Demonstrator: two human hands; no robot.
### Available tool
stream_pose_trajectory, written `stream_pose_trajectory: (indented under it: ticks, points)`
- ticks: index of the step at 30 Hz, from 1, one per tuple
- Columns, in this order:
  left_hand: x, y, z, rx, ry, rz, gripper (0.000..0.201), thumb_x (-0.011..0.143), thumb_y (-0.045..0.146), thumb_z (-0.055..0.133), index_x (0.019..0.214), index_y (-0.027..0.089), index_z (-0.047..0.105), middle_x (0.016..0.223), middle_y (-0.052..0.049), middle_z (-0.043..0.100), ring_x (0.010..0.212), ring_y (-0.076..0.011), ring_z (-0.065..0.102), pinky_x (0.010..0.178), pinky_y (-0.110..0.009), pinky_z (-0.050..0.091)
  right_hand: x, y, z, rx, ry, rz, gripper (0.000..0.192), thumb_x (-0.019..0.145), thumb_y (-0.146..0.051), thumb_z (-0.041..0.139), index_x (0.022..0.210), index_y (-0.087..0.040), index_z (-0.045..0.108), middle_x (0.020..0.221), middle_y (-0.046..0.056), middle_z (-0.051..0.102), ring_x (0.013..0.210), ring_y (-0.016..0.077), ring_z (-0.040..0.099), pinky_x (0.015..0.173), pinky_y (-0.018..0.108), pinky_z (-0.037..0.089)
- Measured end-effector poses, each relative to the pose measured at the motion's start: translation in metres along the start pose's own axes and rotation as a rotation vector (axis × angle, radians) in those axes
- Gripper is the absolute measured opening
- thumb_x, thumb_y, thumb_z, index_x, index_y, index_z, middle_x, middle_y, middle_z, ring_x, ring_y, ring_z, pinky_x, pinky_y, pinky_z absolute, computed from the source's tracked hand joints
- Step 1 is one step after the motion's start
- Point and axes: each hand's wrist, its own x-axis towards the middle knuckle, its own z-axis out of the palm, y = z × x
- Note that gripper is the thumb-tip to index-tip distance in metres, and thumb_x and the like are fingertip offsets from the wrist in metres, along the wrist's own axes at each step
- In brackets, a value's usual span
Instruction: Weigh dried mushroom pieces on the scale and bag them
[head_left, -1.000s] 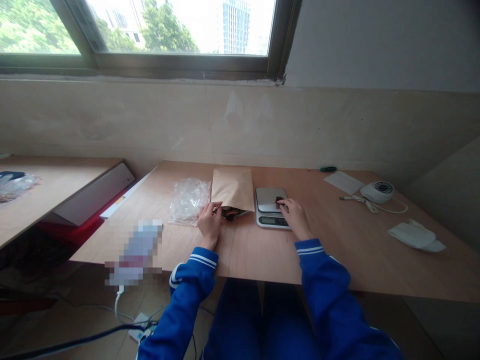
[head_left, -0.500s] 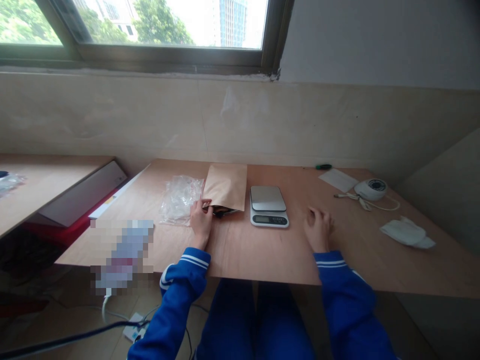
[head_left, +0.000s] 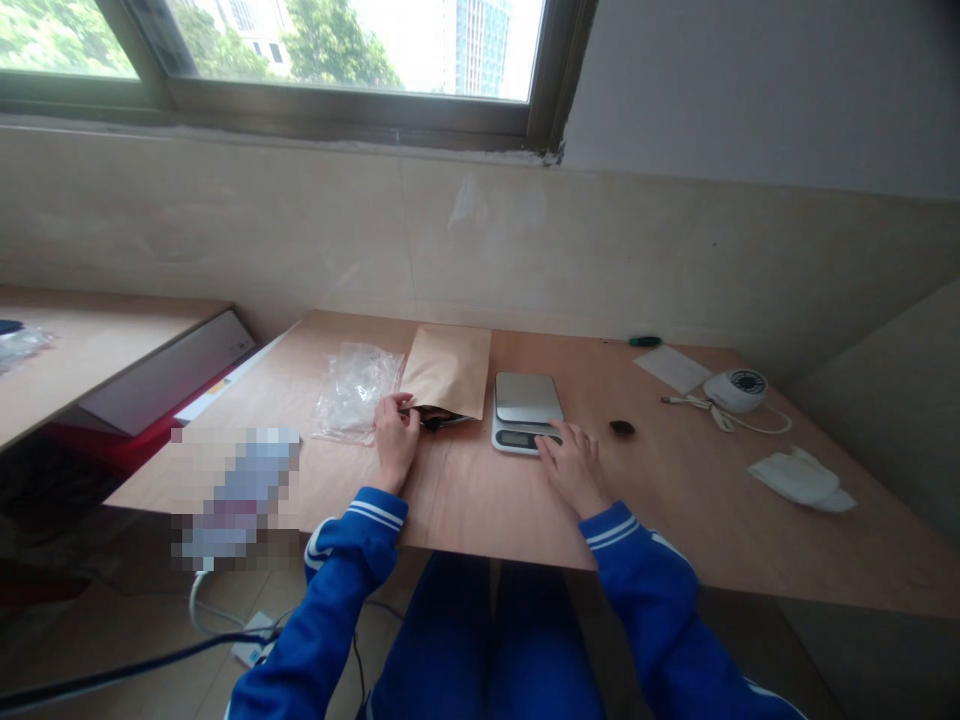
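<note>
Flat brown paper bag (head_left: pixel 448 372), mouth seemingly open

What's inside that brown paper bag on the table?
Dark pieces show at the open mouth of the brown paper bag, which the left hand holds. The paper hides whatever lies deeper, so I cannot tell what or how many.

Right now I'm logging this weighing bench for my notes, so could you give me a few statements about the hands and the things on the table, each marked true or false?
1. The left hand holds the open end of the brown paper bag. True.
2. The right hand rests at the front edge of the scale. True.
3. A small dark piece lies on the scale's platform. False: it lies on the table, right of the scale, and the platform is bare.
4. The clear plastic bag lies right of the scale. False: it lies left of the paper bag.
</note>
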Motion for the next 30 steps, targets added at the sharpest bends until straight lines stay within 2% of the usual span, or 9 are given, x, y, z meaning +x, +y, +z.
stream_pose_trajectory:
  ticks: [3, 5, 8, 11, 14, 17, 21, 25, 30]
  points:
    - [-0.006, 0.004, -0.004, 0.038, 0.061, 0.038, 0.022, 0.077, 0.009, 0.043, 0.093, 0.017, 0.055, 0.092, -0.007, 0.056, 0.091, -0.0212, 0.053, 0.079, -0.036, 0.046, 0.0, -0.006, -0.002, -0.042, -0.024, -0.069, 0.035, 0.095, -0.026, 0.034, 0.093, -0.018, 0.068, 0.121, 0.011, 0.058, 0.104, 0.0271, 0.048, 0.085, 0.043, 0.036]
    - [-0.012, 0.006, -0.007, 0.093, 0.042, 0.085, 0.02, 0.078, 0.009, 0.041, 0.086, 0.019, 0.057, 0.087, -0.007, 0.058, 0.089, -0.0221, 0.053, 0.081, -0.037, 0.045, -0.001, -0.008, -0.001, -0.045, -0.009, -0.052, 0.035, 0.095, -0.024, 0.032, 0.099, -0.017, 0.067, 0.123, 0.012, 0.058, 0.105, 0.0276, 0.049, 0.085, 0.044, 0.037]
    - [-0.019, 0.008, -0.01, 0.159, -0.062, 0.203, 0.022, 0.079, 0.01, 0.042, 0.081, 0.022, 0.061, 0.084, -0.005, 0.063, 0.087, -0.0228, 0.055, 0.083, -0.037, 0.043, 0.0, -0.009, 0.001, -0.036, 0.002, -0.04, 0.036, 0.095, -0.023, 0.031, 0.102, -0.016, 0.066, 0.124, 0.012, 0.057, 0.108, 0.0287, 0.048, 0.085, 0.045, 0.039]
    - [-0.021, 0.01, -0.009, 0.213, -0.176, 0.317, 0.027, 0.08, 0.01, 0.043, 0.091, 0.022, 0.063, 0.092, -0.005, 0.067, 0.092, -0.0235, 0.057, 0.085, -0.037, 0.043, -0.002, -0.009, -0.001, -0.017, -0.009, -0.039, 0.037, 0.095, -0.023, 0.031, 0.103, -0.018, 0.066, 0.126, 0.012, 0.056, 0.11, 0.0292, 0.048, 0.086, 0.046, 0.04]
    - [-0.02, 0.011, -0.008, 0.265, -0.278, 0.388, 0.032, 0.079, 0.01, 0.043, 0.102, 0.022, 0.062, 0.102, -0.007, 0.066, 0.097, -0.0247, 0.057, 0.087, -0.038, 0.042, -0.014, -0.006, -0.004, 0.023, -0.006, -0.002, 0.036, 0.095, -0.025, 0.032, 0.113, -0.021, 0.062, 0.133, 0.01, 0.05, 0.108, 0.0276, 0.049, 0.084, 0.044, 0.041]
    - [-0.018, 0.011, -0.006, 0.294, -0.328, 0.433, 0.036, 0.078, 0.01, 0.043, 0.107, 0.022, 0.059, 0.105, -0.008, 0.065, 0.099, -0.0253, 0.057, 0.086, -0.039, 0.042, -0.027, 0.002, -0.003, 0.06, 0.078, 0.088, 0.037, 0.093, -0.027, 0.036, 0.126, -0.026, 0.054, 0.135, 0.011, 0.045, 0.105, 0.0261, 0.051, 0.084, 0.043, 0.041]
    - [-0.017, 0.011, -0.004, 0.348, -0.314, 0.418, 0.03, 0.077, 0.011, 0.044, 0.102, 0.019, 0.058, 0.099, -0.01, 0.065, 0.096, -0.0266, 0.058, 0.083, -0.039, 0.043, -0.029, 0.012, 0.001, 0.152, 0.21, 0.204, 0.035, 0.092, -0.021, 0.036, 0.116, -0.025, 0.061, 0.117, 0.011, 0.053, 0.104, 0.0251, 0.051, 0.086, 0.042, 0.041]
    - [-0.017, 0.012, -0.003, 0.388, -0.321, 0.411, 0.025, 0.078, 0.014, 0.046, 0.098, 0.02, 0.058, 0.096, -0.01, 0.065, 0.093, -0.0273, 0.059, 0.08, -0.039, 0.044, -0.023, 0.01, 0.004, 0.207, 0.145, 0.129, 0.031, 0.09, -0.021, 0.04, 0.109, -0.026, 0.064, 0.117, 0.01, 0.051, 0.098, 0.0232, 0.051, 0.084, 0.041, 0.041]
    - [-0.016, 0.011, -0.005, 0.317, -0.313, 0.422, 0.023, 0.082, 0.016, 0.044, 0.1, 0.021, 0.058, 0.099, -0.009, 0.065, 0.094, -0.0264, 0.058, 0.08, -0.038, 0.044, -0.021, 0.002, 0.003, 0.159, 0.085, 0.048, 0.029, 0.092, -0.027, 0.04, 0.107, -0.025, 0.065, 0.115, 0.01, 0.052, 0.095, 0.0228, 0.051, 0.08, 0.038, 0.04]
